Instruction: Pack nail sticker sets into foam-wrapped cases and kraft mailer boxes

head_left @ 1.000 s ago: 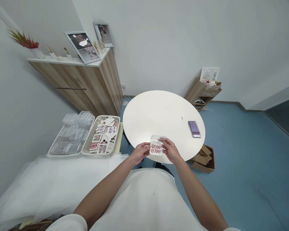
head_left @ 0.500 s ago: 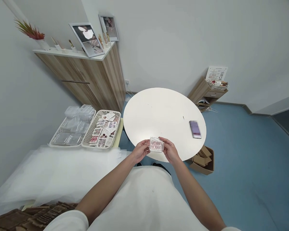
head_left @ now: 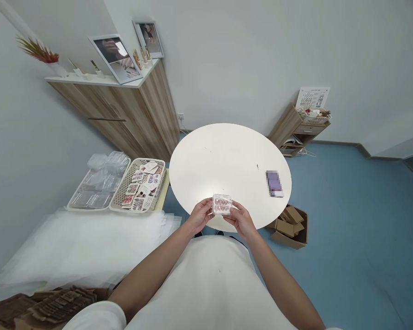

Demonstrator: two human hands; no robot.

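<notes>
Between my two hands is a small clear plastic box (head_left: 222,204) with rows of pink press-on nails showing through it. My left hand (head_left: 201,215) grips the box's left edge with thumb and fingers. My right hand (head_left: 241,219) holds its lower right corner, the fingers partly underneath. The box is above the near edge of the round white table (head_left: 227,151). What the fingers do beneath the box is hidden.
A blurred purple item (head_left: 274,183) lies on the table's right side. To the left stand a basket of nail cards (head_left: 114,201) and a basket of clear boxes (head_left: 70,201), behind white plastic sheets (head_left: 89,247). A carton (head_left: 289,240) sits on the floor at right.
My right hand has shifted its grip down from the box's right side to its lower right corner. The box's face shows more plainly. The view has turned slightly.
</notes>
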